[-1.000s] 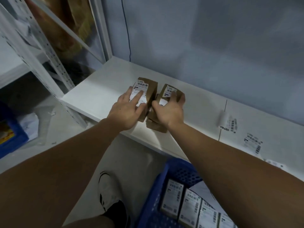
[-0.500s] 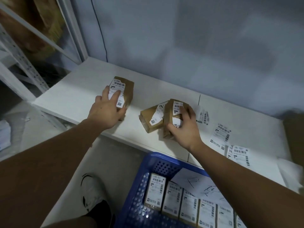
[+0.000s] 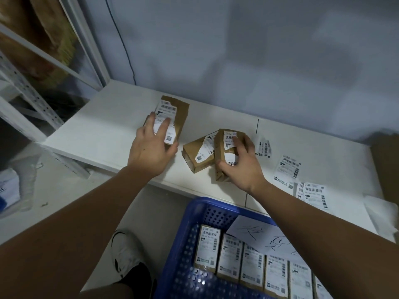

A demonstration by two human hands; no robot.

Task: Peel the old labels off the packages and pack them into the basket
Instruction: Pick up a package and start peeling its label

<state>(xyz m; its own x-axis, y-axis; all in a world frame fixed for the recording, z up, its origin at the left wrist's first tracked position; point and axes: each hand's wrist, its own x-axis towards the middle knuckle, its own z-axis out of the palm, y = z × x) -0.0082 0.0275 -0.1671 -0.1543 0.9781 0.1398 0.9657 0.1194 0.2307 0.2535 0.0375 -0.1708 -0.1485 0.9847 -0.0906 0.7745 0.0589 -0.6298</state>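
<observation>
Here, my left hand (image 3: 151, 152) lay on top of a brown package (image 3: 172, 119) on the white table (image 3: 103, 130), its straight fingers pressing flat on the white label (image 3: 165, 117) that covered most of the package's top face; that grip was released, pressing and not clutching. My right hand (image 3: 241, 162) was the opposite: its thumb and fingers were curled round a second package (image 3: 224, 147), which stood tilted on its edge near the front of the table, so that grip was grasping the box. The label on this second package looked torn, with a strip of bare cardboard across its middle. A third package (image 3: 198, 156) lay flat just beside it on the left, touching it, with its own label partly lifted or creased; I could not tell which.

To the right of my right hand, several loose peeled labels (image 3: 287, 171) lay on the table, some overlapping. In front of the table, lower in view, stood the blue perforated basket (image 3: 194, 214), already holding a row of packed packages (image 3: 208, 247) with labels facing up, and a white sheet of paper (image 3: 259, 234) with handwritten marks rested over their far ends. A white and black shoe (image 3: 125, 253) showed on the floor to the basket's left. A white metal shelving frame (image 3: 28, 98) stood at the left edge.
</observation>
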